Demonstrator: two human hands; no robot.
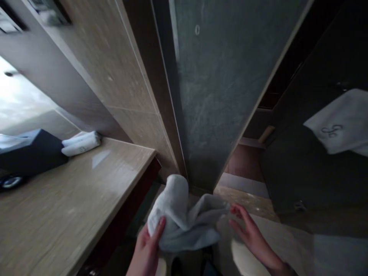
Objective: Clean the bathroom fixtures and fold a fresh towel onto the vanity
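A crumpled white cloth [184, 214] hangs at the bottom middle of the head view, bunched up in front of a dark door edge. My left hand [148, 247] grips its left side, thumb pressed on the fabric. My right hand [250, 235] touches the cloth's right end with its fingertips, fingers mostly extended. Both wrists run off the bottom of the frame.
A beige countertop [71, 199] lies at the left, bearing a rolled white towel [81, 143] and a dark box [31, 153]. A tiled wall [120, 84] and a grey door panel [224, 96] rise ahead. A white monogrammed towel [342, 122] hangs at the right.
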